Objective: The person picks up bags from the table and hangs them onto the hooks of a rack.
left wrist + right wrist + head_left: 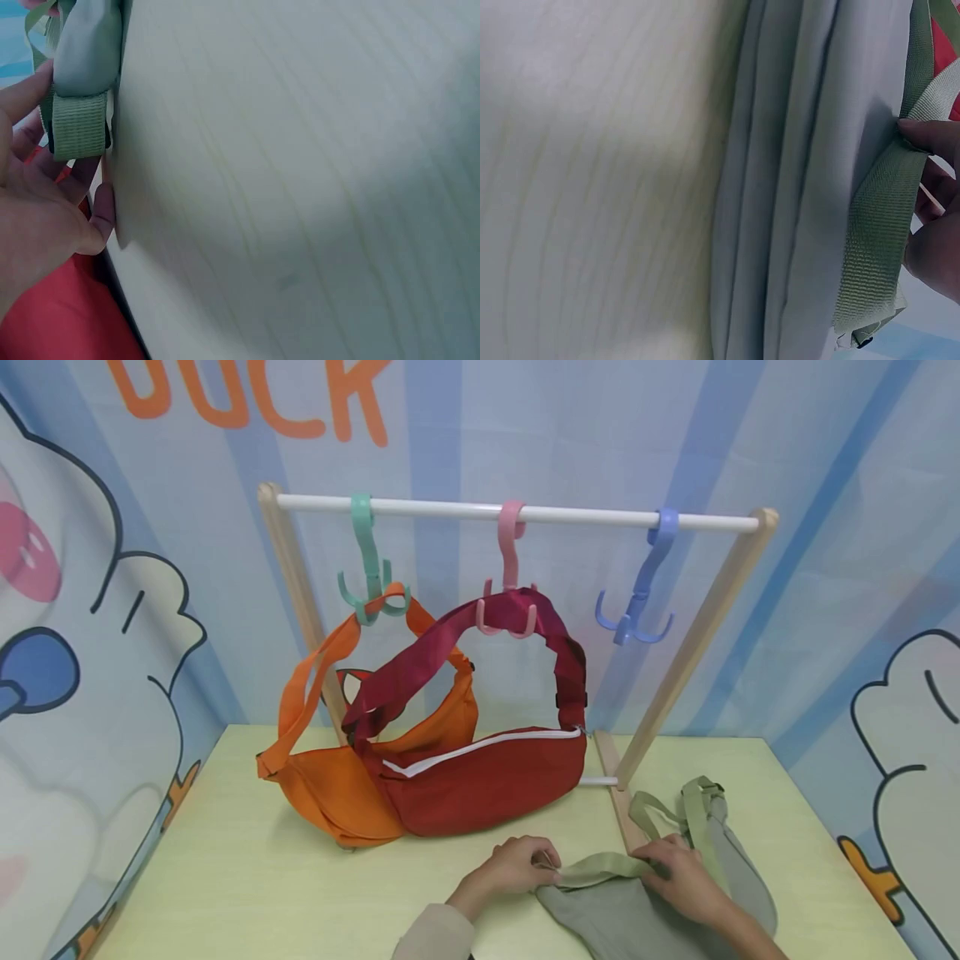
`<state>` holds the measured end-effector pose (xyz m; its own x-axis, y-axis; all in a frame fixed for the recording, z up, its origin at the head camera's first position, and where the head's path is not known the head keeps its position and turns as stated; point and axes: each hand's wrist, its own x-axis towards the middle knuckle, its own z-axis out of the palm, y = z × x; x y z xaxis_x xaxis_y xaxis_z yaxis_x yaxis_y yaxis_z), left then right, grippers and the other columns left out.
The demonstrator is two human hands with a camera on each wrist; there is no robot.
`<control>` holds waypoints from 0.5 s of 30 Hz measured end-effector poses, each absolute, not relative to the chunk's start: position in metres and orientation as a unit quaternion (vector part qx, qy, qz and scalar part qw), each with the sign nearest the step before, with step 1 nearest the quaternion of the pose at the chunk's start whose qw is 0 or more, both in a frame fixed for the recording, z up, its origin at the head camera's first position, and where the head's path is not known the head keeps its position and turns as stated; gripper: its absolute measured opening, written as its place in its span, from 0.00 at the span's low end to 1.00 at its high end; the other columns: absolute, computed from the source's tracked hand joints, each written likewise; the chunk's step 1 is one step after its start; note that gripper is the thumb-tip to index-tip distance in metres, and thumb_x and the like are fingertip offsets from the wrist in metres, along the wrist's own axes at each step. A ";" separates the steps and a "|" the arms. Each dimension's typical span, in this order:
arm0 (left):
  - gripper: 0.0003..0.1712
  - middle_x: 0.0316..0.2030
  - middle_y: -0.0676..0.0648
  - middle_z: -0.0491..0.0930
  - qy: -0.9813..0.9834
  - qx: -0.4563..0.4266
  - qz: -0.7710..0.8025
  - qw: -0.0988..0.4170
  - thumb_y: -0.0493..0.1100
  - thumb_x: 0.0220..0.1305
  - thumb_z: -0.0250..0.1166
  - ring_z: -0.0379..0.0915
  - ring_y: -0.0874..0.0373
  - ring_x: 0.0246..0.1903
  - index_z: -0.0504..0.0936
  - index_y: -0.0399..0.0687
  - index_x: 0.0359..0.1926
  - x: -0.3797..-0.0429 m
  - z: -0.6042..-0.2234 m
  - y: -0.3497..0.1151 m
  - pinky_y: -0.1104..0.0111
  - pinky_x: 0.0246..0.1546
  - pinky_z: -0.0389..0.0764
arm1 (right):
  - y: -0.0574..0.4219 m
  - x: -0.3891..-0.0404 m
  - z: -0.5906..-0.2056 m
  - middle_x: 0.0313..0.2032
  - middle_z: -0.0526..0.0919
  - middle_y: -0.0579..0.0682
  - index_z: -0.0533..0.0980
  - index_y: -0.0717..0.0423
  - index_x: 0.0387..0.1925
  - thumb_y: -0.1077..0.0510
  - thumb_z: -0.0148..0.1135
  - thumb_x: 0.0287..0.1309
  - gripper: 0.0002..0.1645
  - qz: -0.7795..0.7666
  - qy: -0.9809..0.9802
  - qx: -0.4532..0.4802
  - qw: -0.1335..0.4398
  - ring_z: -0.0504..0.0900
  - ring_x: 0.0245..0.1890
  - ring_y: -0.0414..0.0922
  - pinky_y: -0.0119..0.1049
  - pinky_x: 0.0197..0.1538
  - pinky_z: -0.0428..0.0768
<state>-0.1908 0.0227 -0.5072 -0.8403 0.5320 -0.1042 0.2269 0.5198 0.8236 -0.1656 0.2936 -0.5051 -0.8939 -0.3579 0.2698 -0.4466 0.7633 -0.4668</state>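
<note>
A grey-green waist bag [622, 914] lies at the table's front right, its green webbing strap [600, 867] running along the top edge. At the bag's left end, my left hand [517, 864] grips the strap end. The left wrist view shows its fingers around the webbing loop [79, 126] there. My right hand [686, 881] pinches the strap farther right, thumb and fingers on the webbing [885, 225] in the right wrist view. Behind the hands, a red waist bag [487, 785] hangs from a pink hook [510, 547], and an orange one [330, 785] from a green hook [365, 539].
A wooden-legged rack with a white bar [450, 510] stands on the pale table [225, 877]. A blue hook [641, 581] hangs at its right with nothing on it. The rack's right foot [622, 818] reaches toward my right hand. A printed curtain [562, 435] is behind.
</note>
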 end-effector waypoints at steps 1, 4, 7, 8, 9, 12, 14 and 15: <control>0.06 0.28 0.60 0.80 0.852 0.224 0.438 0.177 0.45 0.51 0.69 0.72 0.66 0.35 0.80 0.52 0.31 -0.190 -0.507 0.023 0.48 0.52 0.57 | 0.294 -0.166 -0.505 0.33 0.80 0.43 0.80 0.54 0.35 0.67 0.70 0.39 0.16 0.271 -0.934 0.214 0.086 0.69 0.37 0.39 0.41 0.35 0.59; 0.08 0.28 0.60 0.79 0.843 0.232 0.448 0.185 0.45 0.51 0.70 0.72 0.67 0.35 0.80 0.51 0.31 -0.189 -0.507 0.025 0.50 0.53 0.58 | 0.294 -0.167 -0.505 0.33 0.81 0.43 0.80 0.54 0.35 0.68 0.70 0.38 0.17 0.278 -0.931 0.218 0.096 0.70 0.35 0.38 0.40 0.35 0.60; 0.08 0.28 0.57 0.79 0.829 0.240 0.469 0.189 0.41 0.49 0.70 0.74 0.67 0.33 0.80 0.48 0.31 -0.188 -0.505 0.027 0.64 0.49 0.67 | 0.296 -0.168 -0.503 0.34 0.81 0.44 0.80 0.55 0.36 0.68 0.70 0.38 0.17 0.280 -0.925 0.237 0.097 0.71 0.34 0.37 0.40 0.35 0.64; 0.08 0.27 0.56 0.79 0.824 0.242 0.476 0.190 0.39 0.49 0.70 0.75 0.67 0.32 0.80 0.46 0.31 -0.187 -0.505 0.028 0.68 0.46 0.70 | 0.296 -0.169 -0.501 0.34 0.81 0.45 0.80 0.56 0.36 0.68 0.70 0.38 0.17 0.282 -0.923 0.245 0.096 0.71 0.34 0.37 0.40 0.35 0.67; 0.08 0.27 0.56 0.79 0.820 0.244 0.481 0.191 0.38 0.49 0.70 0.75 0.67 0.32 0.80 0.45 0.31 -0.187 -0.504 0.028 0.72 0.42 0.71 | 0.296 -0.170 -0.500 0.34 0.82 0.45 0.80 0.56 0.36 0.68 0.70 0.38 0.17 0.286 -0.919 0.254 0.094 0.72 0.34 0.38 0.39 0.34 0.69; 0.07 0.26 0.54 0.80 0.817 0.253 0.483 0.187 0.36 0.50 0.69 0.75 0.68 0.30 0.80 0.45 0.31 -0.187 -0.503 0.030 0.75 0.38 0.72 | 0.298 -0.171 -0.494 0.35 0.81 0.48 0.79 0.59 0.37 0.68 0.69 0.41 0.16 0.300 -0.912 0.270 0.074 0.73 0.34 0.38 0.36 0.33 0.74; 0.06 0.26 0.54 0.80 0.820 0.260 0.477 0.183 0.36 0.51 0.69 0.75 0.69 0.30 0.80 0.46 0.31 -0.188 -0.502 0.030 0.74 0.41 0.71 | 0.298 -0.172 -0.490 0.35 0.81 0.49 0.79 0.60 0.38 0.67 0.69 0.42 0.16 0.311 -0.911 0.266 0.053 0.74 0.34 0.38 0.35 0.34 0.75; 0.06 0.27 0.54 0.80 0.820 0.263 0.475 0.183 0.36 0.51 0.68 0.75 0.69 0.30 0.80 0.46 0.31 -0.188 -0.502 0.031 0.73 0.42 0.71 | 0.298 -0.172 -0.488 0.35 0.81 0.50 0.79 0.61 0.38 0.66 0.68 0.44 0.15 0.318 -0.911 0.260 0.040 0.74 0.34 0.38 0.35 0.34 0.75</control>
